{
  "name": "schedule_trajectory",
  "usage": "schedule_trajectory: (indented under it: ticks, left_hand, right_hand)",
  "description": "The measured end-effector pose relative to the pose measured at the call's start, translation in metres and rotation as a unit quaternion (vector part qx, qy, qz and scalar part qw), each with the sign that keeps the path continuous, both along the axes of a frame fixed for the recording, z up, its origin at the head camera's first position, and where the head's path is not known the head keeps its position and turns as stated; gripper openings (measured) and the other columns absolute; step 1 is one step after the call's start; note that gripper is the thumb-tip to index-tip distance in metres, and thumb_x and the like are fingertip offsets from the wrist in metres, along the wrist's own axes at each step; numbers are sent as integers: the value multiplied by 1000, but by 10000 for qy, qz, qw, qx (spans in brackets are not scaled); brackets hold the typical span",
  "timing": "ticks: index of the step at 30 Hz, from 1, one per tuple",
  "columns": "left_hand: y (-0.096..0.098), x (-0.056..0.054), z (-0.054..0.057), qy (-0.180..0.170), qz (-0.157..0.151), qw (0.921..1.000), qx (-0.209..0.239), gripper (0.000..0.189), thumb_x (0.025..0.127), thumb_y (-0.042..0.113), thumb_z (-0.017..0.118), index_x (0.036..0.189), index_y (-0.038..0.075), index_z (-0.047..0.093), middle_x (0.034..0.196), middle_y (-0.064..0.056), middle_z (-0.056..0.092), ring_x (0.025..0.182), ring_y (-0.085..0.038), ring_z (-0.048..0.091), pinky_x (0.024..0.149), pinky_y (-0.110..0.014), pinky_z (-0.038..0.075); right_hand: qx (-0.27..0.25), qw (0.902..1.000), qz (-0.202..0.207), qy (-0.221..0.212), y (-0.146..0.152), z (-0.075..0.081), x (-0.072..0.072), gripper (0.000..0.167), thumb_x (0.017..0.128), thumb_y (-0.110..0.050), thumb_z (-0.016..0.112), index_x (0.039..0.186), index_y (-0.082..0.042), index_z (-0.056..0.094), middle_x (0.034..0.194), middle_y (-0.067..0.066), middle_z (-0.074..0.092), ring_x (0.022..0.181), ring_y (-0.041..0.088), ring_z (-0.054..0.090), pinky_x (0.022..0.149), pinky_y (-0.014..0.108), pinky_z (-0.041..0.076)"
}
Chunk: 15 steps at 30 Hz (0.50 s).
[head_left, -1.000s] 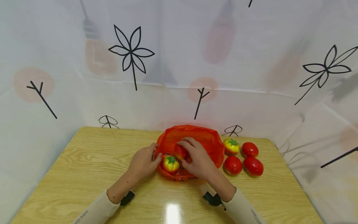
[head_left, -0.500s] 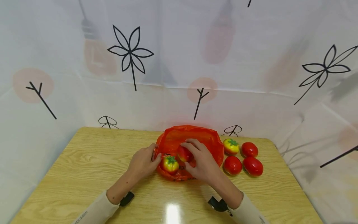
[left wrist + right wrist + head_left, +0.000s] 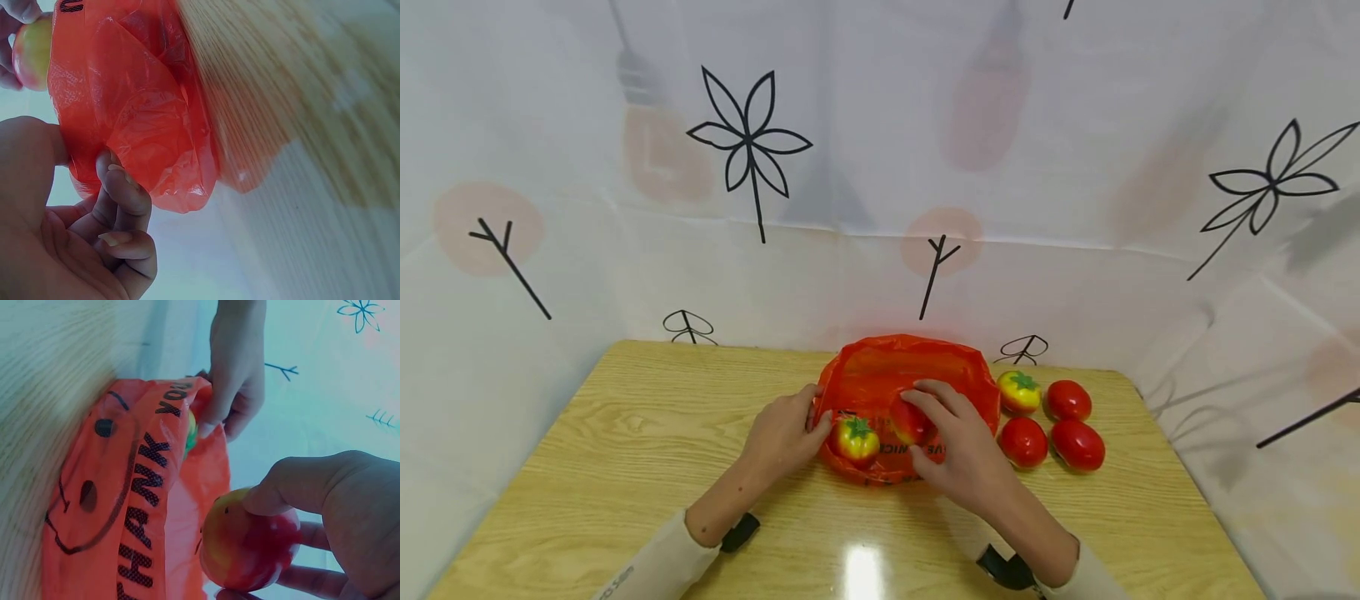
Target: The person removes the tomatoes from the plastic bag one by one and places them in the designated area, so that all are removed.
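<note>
A red plastic bag point(image 3: 925, 358) printed with black lettering stands with its mouth wide apart. My left hand point(image 3: 784, 433) pinches its left rim between thumb and fingers, as the left wrist view also shows. My right hand point(image 3: 964, 446) holds a round, glossy red-and-yellow fruit point(image 3: 250, 540) over the bag's mouth, with the thumb on one side and fingers round the other. Inside the bag, near my left thumb, sits a yellow-and-red tomato-like fruit point(image 3: 857, 440) with a green star-shaped top.
Right of the bag on the wooden table point(image 3: 662, 433) lie a yellow-and-red fruit with a green top point(image 3: 1019, 392) and three glossy red fruits, including one point(image 3: 1024, 442) close to the bag. A patterned cloth point(image 3: 850, 167) hangs behind the table.
My right hand has moved to the right and slightly nearer with the fruit, away from the one with the green top. My left hand stays on the rim.
</note>
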State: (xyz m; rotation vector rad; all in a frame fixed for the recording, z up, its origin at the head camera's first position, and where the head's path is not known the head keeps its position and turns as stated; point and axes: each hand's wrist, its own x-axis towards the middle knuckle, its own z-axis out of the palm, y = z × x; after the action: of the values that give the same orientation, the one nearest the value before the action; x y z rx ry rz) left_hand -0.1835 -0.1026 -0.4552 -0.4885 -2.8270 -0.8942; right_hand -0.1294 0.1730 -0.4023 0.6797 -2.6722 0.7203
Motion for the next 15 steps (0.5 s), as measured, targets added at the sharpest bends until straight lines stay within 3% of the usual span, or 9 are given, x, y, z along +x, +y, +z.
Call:
schedule_trajectory:
  ticks: [15]
  left_hand:
    - [0, 0, 0, -51, 22, 10000, -48, 35, 97, 24, 73, 125, 5, 65, 61, 6, 47, 51, -11, 41, 48, -25, 36]
  right_hand:
    - [-86, 9996, -257, 83, 17, 4, 21, 73, 75, -10, 94, 141, -23, 63, 149, 1, 55, 131, 28, 59, 96, 48, 60]
